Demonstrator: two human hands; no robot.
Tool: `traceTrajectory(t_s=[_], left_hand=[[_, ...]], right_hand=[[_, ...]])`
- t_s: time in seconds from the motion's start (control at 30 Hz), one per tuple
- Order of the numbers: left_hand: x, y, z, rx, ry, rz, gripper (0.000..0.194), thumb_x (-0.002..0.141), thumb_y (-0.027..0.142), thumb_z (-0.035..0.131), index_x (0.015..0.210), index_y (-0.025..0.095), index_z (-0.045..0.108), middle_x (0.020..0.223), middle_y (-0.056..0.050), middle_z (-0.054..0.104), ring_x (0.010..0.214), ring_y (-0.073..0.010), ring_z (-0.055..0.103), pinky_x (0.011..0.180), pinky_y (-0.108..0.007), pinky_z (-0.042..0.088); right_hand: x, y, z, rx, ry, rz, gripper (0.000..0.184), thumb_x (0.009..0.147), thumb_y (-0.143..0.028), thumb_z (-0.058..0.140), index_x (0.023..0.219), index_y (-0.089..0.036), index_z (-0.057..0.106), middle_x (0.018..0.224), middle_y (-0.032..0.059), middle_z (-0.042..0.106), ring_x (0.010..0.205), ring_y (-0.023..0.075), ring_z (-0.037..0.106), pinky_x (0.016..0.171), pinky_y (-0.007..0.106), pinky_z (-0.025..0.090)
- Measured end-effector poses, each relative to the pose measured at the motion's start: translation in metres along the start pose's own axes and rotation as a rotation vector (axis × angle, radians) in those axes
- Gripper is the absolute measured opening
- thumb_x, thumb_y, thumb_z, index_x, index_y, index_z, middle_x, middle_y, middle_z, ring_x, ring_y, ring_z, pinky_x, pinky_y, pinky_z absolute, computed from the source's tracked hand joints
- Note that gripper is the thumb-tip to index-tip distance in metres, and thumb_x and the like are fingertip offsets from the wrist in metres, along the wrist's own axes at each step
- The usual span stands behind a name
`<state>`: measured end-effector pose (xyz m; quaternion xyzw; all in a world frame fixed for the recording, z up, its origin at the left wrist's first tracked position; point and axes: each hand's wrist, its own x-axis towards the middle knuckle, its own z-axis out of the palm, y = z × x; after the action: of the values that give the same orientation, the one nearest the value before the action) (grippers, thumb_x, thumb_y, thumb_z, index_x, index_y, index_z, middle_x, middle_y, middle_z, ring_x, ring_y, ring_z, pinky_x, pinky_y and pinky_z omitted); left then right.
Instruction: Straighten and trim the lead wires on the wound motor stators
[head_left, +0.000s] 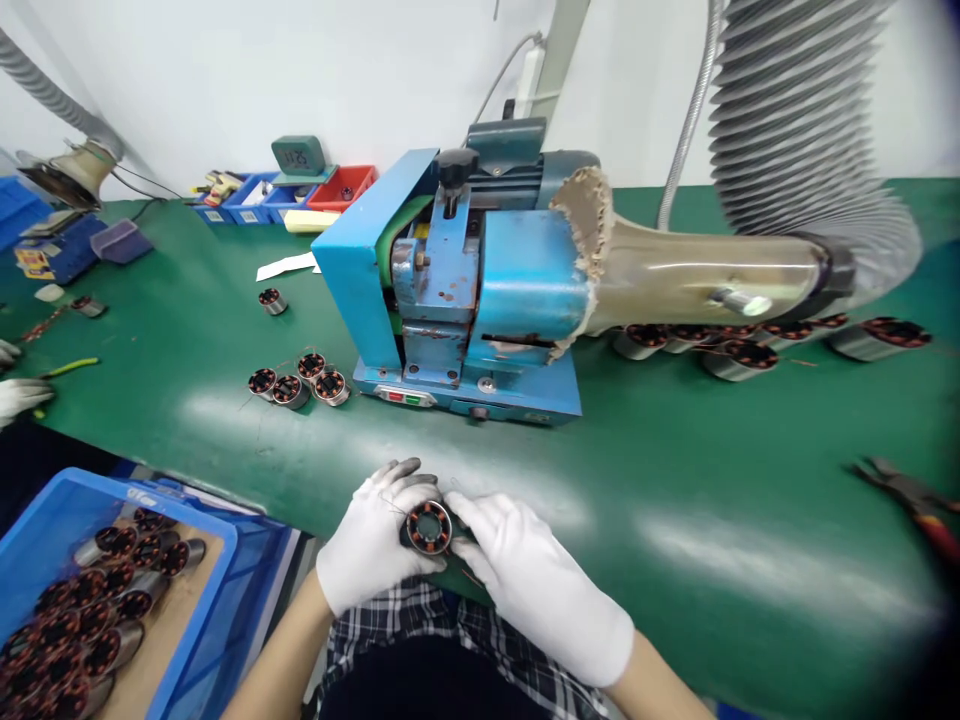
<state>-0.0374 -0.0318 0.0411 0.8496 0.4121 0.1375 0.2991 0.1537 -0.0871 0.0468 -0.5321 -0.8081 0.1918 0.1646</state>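
A motor stator (429,527), a steel ring with copper windings inside, is held just past the bench's front edge with its open end facing up. My left hand (379,535), in a white glove with greyed fingertips, wraps round its left side. On the other side, my gloved right hand (525,570) has its thumb and index finger at the stator's right rim, closed about that edge. Thin loose wires stick out near both hands. Whether the right fingertips also pinch a wire is too small to tell.
A blue belt machine (450,290) with a duct stands ahead. Several stators (330,386) sit left of it, more (739,358) under the duct. A blue crate (225,560) of stators is at lower left, pliers (911,490) at right. A co-worker's gloved hand (19,398) shows far left.
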Motion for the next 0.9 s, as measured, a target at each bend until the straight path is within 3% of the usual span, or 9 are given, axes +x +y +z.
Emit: traceTrajectory(t_s=[0.13, 0.23, 0.33, 0.43, 0.53, 0.6, 0.73, 0.8, 0.9], left_hand=[[-0.002, 0.002, -0.001, -0.054, -0.024, -0.027, 0.062, 0.048, 0.027, 0.082, 0.105, 0.023, 0.058, 0.122, -0.008, 0.056, 0.121, -0.0291, 0.042, 0.103, -0.045, 0.031], [-0.007, 0.012, -0.006, -0.171, -0.051, -0.084, 0.06, 0.054, 0.024, 0.079, 0.109, 0.024, 0.055, 0.127, -0.008, 0.051, 0.121, -0.0273, 0.042, 0.102, -0.041, 0.034], [-0.013, 0.024, -0.017, -0.323, -0.043, -0.132, 0.056, 0.064, 0.015, 0.07, 0.115, 0.026, 0.05, 0.123, -0.006, 0.053, 0.114, -0.0231, 0.049, 0.099, -0.038, 0.037], [-0.015, 0.034, -0.032, -0.51, -0.038, -0.009, 0.049, 0.069, 0.014, 0.063, 0.115, 0.025, 0.052, 0.122, -0.007, 0.053, 0.114, -0.0252, 0.05, 0.096, -0.039, 0.041], [-0.015, 0.043, -0.043, -0.628, 0.014, 0.141, 0.017, 0.078, 0.018, 0.056, 0.092, 0.025, 0.063, 0.103, -0.006, 0.062, 0.106, -0.0246, 0.056, 0.089, -0.037, 0.047], [-0.016, 0.048, -0.043, -0.516, 0.137, 0.157, 0.015, 0.079, 0.017, 0.056, 0.09, 0.026, 0.063, 0.098, -0.005, 0.062, 0.102, -0.023, 0.057, 0.089, -0.037, 0.047], [-0.018, 0.055, -0.035, -0.087, 0.33, 0.163, 0.049, 0.073, 0.011, 0.062, 0.118, 0.028, 0.048, 0.115, -0.01, 0.05, 0.113, -0.0251, 0.048, 0.091, -0.038, 0.046], [-0.019, 0.058, -0.031, -0.052, 0.355, 0.17, 0.049, 0.075, 0.006, 0.056, 0.117, 0.03, 0.047, 0.113, -0.009, 0.049, 0.11, -0.0219, 0.049, 0.088, -0.035, 0.048], [-0.02, 0.062, -0.026, -0.199, 0.388, 0.133, 0.038, 0.073, 0.004, 0.054, 0.103, 0.027, 0.051, 0.11, -0.006, 0.05, 0.113, -0.0212, 0.047, 0.088, -0.034, 0.047]], right_hand=[[0.004, -0.003, 0.002, -0.113, -0.024, -0.06, 0.025, 0.083, -0.007, 0.04, 0.098, -0.014, 0.059, 0.074, 0.007, 0.057, 0.068, 0.0202, 0.052, 0.064, 0.032, 0.042], [0.003, -0.002, -0.011, -0.117, -0.004, -0.108, 0.025, 0.077, -0.002, 0.039, 0.082, -0.016, 0.059, 0.066, 0.0041, 0.053, 0.06, 0.0177, 0.045, 0.057, 0.029, 0.036], [0.003, -0.005, -0.029, -0.004, -0.022, -0.1, 0.022, 0.082, -0.008, 0.038, 0.073, -0.018, 0.055, 0.062, 0.002, 0.051, 0.057, 0.0164, 0.044, 0.056, 0.027, 0.034], [0.004, -0.009, -0.044, 0.209, -0.028, -0.057, 0.023, 0.087, -0.014, 0.035, 0.074, -0.018, 0.053, 0.067, 0.0012, 0.054, 0.061, 0.0147, 0.048, 0.06, 0.025, 0.038], [0.007, -0.013, -0.055, 0.358, -0.045, -0.009, 0.024, 0.09, -0.02, 0.034, 0.073, -0.02, 0.052, 0.065, -0.0014, 0.053, 0.06, 0.0132, 0.047, 0.06, 0.023, 0.038], [0.008, -0.016, -0.058, 0.461, -0.072, 0.048, 0.024, 0.089, -0.023, 0.035, 0.069, -0.02, 0.048, 0.061, -0.0032, 0.049, 0.057, 0.0123, 0.045, 0.057, 0.023, 0.036], [0.009, -0.019, -0.055, 0.705, -0.03, 0.181, 0.024, 0.086, -0.027, 0.035, 0.063, -0.022, 0.037, 0.06, -0.0043, 0.041, 0.055, 0.0119, 0.04, 0.054, 0.023, 0.036], [0.008, -0.02, -0.051, 0.782, 0.015, 0.238, 0.024, 0.086, -0.029, 0.035, 0.063, -0.022, 0.036, 0.06, -0.004, 0.039, 0.056, 0.0124, 0.04, 0.056, 0.023, 0.037], [0.007, -0.022, -0.047, 0.824, 0.07, 0.278, 0.023, 0.086, -0.031, 0.035, 0.064, -0.022, 0.039, 0.062, -0.0035, 0.039, 0.058, 0.013, 0.04, 0.057, 0.024, 0.036]])
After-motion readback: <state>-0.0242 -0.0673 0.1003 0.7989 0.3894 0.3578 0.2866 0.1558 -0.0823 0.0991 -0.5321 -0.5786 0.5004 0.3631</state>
